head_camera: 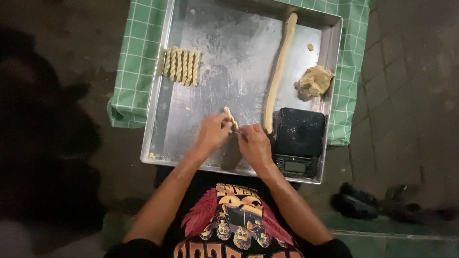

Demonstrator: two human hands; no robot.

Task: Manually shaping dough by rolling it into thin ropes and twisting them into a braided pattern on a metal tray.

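**Two hands on a dough twist over a metal tray**

Fingers of both hands pinch one small dough twist [230,117] between them: the left hand [213,132] grips its near end from the left, the right hand [253,143] closes its fingertips on the same end from the right. The twist lies on the tray [210,91], close to the near edge and a little left of the middle, its far end pointing up and away from the hands.

Just right of the hands, a long dough rope [278,67] runs from the near middle of the tray to its far rim. Further right, a rough dough lump [314,80] sits against the right wall, with a small crumb [310,47] beyond it. A black scale [299,141] fills the near right corner, touching the right hand's side. By the far left wall, a row of finished twists [181,65] lies side by side, well apart from the hands.

Under the tray a green checked cloth [131,71] shows at both sides. Dark footwear [356,200] rests on the paving at the right.
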